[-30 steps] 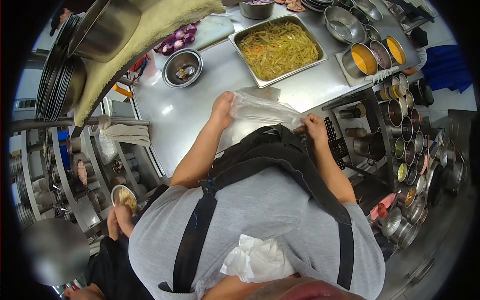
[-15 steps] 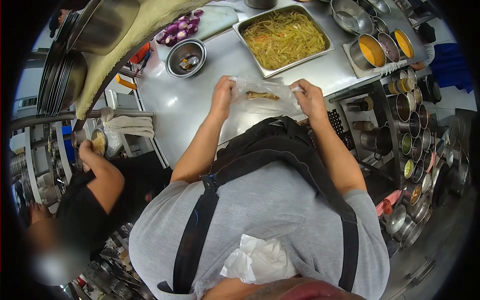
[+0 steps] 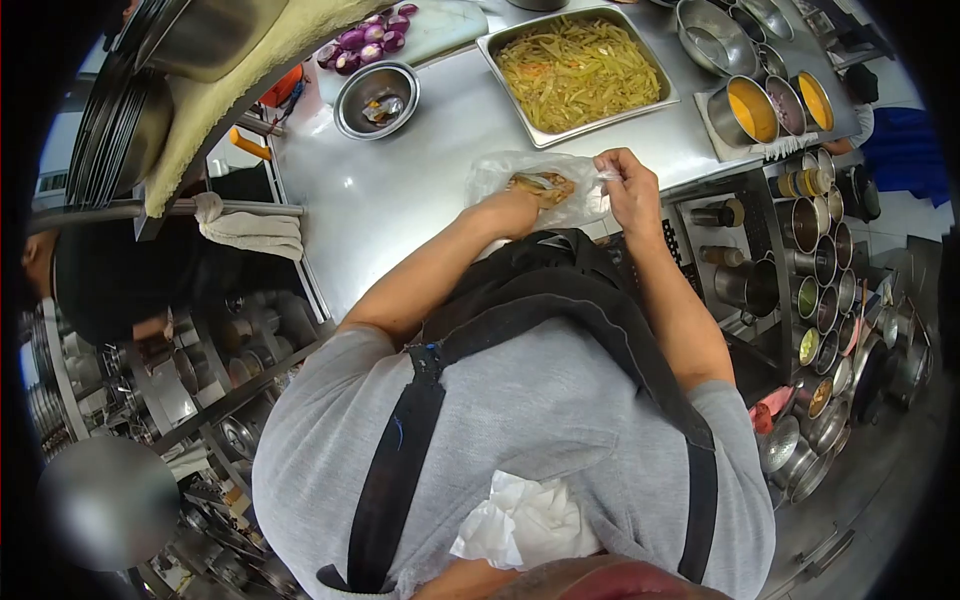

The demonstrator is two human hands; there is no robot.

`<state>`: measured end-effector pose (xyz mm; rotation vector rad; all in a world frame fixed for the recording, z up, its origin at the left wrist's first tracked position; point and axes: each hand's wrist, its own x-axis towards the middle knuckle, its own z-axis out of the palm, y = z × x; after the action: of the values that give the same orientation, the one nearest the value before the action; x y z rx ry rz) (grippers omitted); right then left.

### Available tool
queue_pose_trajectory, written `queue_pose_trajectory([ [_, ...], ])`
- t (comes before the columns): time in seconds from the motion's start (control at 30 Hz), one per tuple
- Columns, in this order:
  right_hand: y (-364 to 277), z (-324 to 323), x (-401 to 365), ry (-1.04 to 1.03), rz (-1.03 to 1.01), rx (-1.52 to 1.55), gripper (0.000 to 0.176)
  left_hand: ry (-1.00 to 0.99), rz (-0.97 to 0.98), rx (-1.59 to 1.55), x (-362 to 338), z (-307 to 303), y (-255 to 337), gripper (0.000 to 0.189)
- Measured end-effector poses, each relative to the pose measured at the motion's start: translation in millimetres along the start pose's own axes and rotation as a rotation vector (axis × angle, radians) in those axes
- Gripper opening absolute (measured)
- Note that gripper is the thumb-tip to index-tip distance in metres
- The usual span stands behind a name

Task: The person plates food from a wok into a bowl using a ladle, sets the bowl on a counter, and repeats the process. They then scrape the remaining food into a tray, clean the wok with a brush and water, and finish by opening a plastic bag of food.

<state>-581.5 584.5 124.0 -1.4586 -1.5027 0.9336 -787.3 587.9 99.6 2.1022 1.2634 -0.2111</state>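
Note:
A clear plastic bag (image 3: 487, 178) lies stretched between my hands above the near edge of the steel table. Brownish food (image 3: 548, 187) is bunched inside it; its exact kind is hard to make out. My left hand (image 3: 508, 212) is closed on the near side of the bag, right against the food, with its fingertips partly hidden. At the bag's right end, my right hand (image 3: 632, 188) pinches the plastic between thumb and fingers. Just beyond the bag stands a steel tray (image 3: 577, 133) filled with cut yellow-green strips.
A steel bowl (image 3: 347, 112) with scraps sits at the far left, near peeled purple onions (image 3: 365, 42) on a white cutting board (image 3: 447, 28). Pots of orange sauce (image 3: 752, 112) stand at the right. Shelves of containers flank the table, and a co-worker in dark clothing (image 3: 115, 265) is at left.
My left hand has moved from the bag's left end inward and nearer to me, beside the food. The food is bunched up more. The co-worker at left has shifted away.

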Motion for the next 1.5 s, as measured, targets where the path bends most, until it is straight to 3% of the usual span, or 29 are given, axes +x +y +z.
queue_pose_trajectory([
  [0.07,4,-3,-4,-0.011,-0.008,-0.013,0.011,-0.033,0.024,0.054,6,4,-3,0.036],
  [0.13,4,-3,-8,-0.031,0.05,0.067,0.013,0.222,0.053,-0.123,11,-3,-1,0.034],
  [0.2,2,-5,-11,-0.041,0.068,0.07,0.019,0.272,0.062,-0.121,26,-2,-2,0.03],
  [0.27,-5,-9,-12,-0.056,0.081,0.069,0.026,0.146,-0.052,0.226,42,3,-5,0.029],
  [0.33,-16,-19,-23,-0.071,-0.091,0.01,0.047,0.128,-0.059,0.281,42,11,-11,0.032],
  [0.37,-21,-28,-33,-0.056,-0.047,0.014,0.056,0.113,-0.046,0.343,46,13,-10,0.036],
  [0.43,-9,-47,-56,0.046,-0.017,0.015,0.054,0.173,0.105,0.52,45,23,-19,0.039],
  [0.5,28,-67,-88,0.168,0.108,-0.031,0.049,0.164,0.19,0.659,47,40,-42,0.025],
  [0.57,68,-80,-130,0.286,0.418,-0.112,0.041,0.275,0.202,0.545,60,58,-77,0.022],
  [0.6,110,-78,-155,0.367,0.391,-0.294,0.04,0.096,0.132,0.727,74,63,-96,0.024],
  [0.63,129,-78,-180,0.386,0.447,-0.424,0.04,0.132,0.219,0.751,74,57,-100,0.024],
  [0.67,159,-76,-207,0.426,0.501,-0.505,0.04,0.359,0.434,0.758,85,64,-121,0.022],
  [0.7,140,-85,-228,0.387,0.723,-0.41,0.04,0.411,0.54,0.772,95,62,-135,0.021],
  [0.77,149,-85,-272,0.407,0.888,-0.398,0.039,0.32,0.432,0.647,96,48,-128,0.022],
  [0.83,164,-81,-315,0.459,0.959,-0.375,0.04,0.236,0.463,0.653,93,29,-125,0.025],
  [0.93,195,-74,-387,0.729,1.217,-0.38,0.041,0.258,0.401,0.464,87,16,-99,0.023],
  [0.97,198,-74,-407,0.847,1.305,-0.346,0.031,0.25,0.412,0.473,85,14,-88,0.023],
  [1.03,208,-83,-449,0.932,1.457,-0.313,0.029,0.284,0.268,0.55,82,15,-69,0.021],
  [1.13,221,-95,-503,1.054,1.574,-0.406,0.029,0.318,0.285,0.651,76,11,-54,0.022],
  [1.2,255,-96,-543,1.031,1.635,-0.531,0.029,0.177,0.353,0.547,77,1,-50,0.023],
  [1.23,278,-92,-565,1.066,1.572,-0.613,0.029,0.308,0.557,0.602,79,2,-59,0.017],
  [1.27,318,-80,-594,1.063,1.495,-0.7,0.028,0.368,0.415,0.589,69,4,-46,0.017],
  [1.3,338,-77,-606,0.831,1.515,-0.805,0.025,0.351,0.403,0.492,71,4,-50,0.019],
  [1.33,330,-84,-597,0.873,1.622,-0.577,0.024,0.395,0.385,0.506,54,4,-17,0.022],
  [1.37,391,-55,-638,0.61,1.525,-0.672,0.029,0.376,0.345,0.493,52,2,-15,0.023],
  [1.4,341,-86,-607,-0.119,1.525,-0.629,0.038,0.31,0.188,0.467,50,0,-6,0.023],
  [1.43,408,-41,-644,-0.055,1.57,-0.841,0.051,0.297,0.145,0.446,43,-3,14,0.021],
  [1.47,377,-40,-624,0.332,1.571,-0.841,0.059,0.358,0.142,0.46,45,-3,1,0.024],
  [1.5,367,-45,-619,0.58,1.565,-0.554,0.068,0.403,0.141,0.429,42,-3,9,0.024],
])
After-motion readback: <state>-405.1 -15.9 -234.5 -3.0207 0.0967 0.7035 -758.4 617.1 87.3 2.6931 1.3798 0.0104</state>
